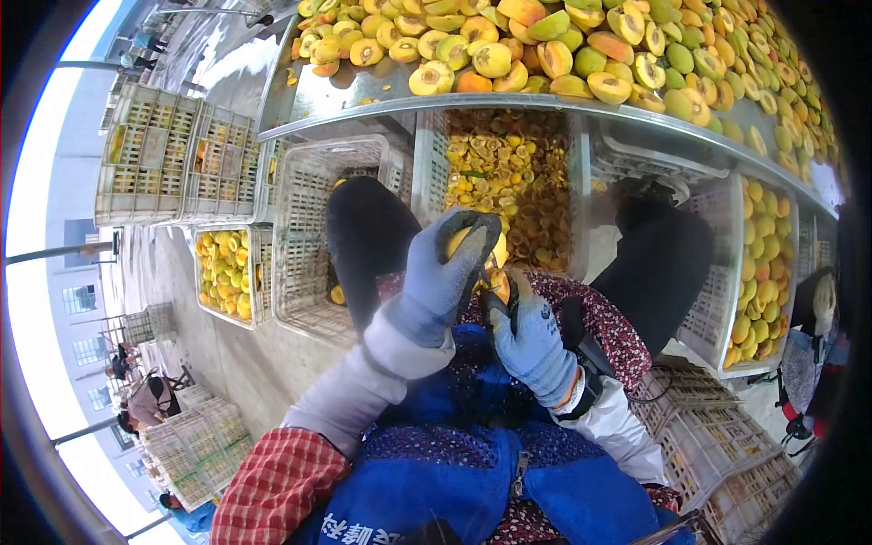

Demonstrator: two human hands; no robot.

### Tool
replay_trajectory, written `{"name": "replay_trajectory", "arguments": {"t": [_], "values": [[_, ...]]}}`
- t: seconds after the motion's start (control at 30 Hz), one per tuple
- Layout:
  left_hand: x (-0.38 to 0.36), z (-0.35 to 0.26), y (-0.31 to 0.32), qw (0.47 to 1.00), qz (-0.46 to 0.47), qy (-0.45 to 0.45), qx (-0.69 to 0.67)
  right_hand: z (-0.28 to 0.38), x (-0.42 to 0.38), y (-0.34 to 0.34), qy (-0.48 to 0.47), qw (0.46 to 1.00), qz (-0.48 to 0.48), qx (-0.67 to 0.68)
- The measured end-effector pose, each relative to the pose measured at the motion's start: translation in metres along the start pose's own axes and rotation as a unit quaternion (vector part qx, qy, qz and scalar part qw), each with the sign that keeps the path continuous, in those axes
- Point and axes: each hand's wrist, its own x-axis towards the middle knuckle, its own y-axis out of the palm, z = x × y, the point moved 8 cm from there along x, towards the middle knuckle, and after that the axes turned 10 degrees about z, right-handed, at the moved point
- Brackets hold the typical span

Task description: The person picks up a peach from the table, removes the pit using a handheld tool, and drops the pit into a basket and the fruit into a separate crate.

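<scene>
My left hand (445, 268) has its fingers wrapped round an apricot (468, 243). Right hand (527, 341) grips a small knife (498, 304), blade touching fruit, w/ pits crate (500, 186) below.

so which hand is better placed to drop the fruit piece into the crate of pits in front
Left, probably. The left hand already wraps the yellow fruit and sits nearest the crate of pits just ahead. The right hand is lower, closed around a dark tool at the fruit.
</scene>
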Motion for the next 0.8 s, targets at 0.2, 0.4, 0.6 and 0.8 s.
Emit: {"name": "replay_trajectory", "arguments": {"t": [0.2,0.4,0.6,0.8], "values": [[-0.011,-0.013,-0.002,0.992,-0.081,0.096,0.033,-0.004,0.004,0.003,0.041,0.999,0.029,-0.018],[-0.01,-0.02,0.002,0.99,-0.053,0.071,0.108,-0.006,-0.002,0.003,0.021,0.999,0.043,0.011],[0.008,0.002,0.013,0.991,0.088,-0.078,0.064,-0.027,-0.022,0.018,-0.034,0.999,0.001,-0.009],[0.021,-0.02,0.044,0.977,0.194,0.008,0.088,-0.042,-0.03,0.045,0.134,0.829,0.08,0.537]]}}
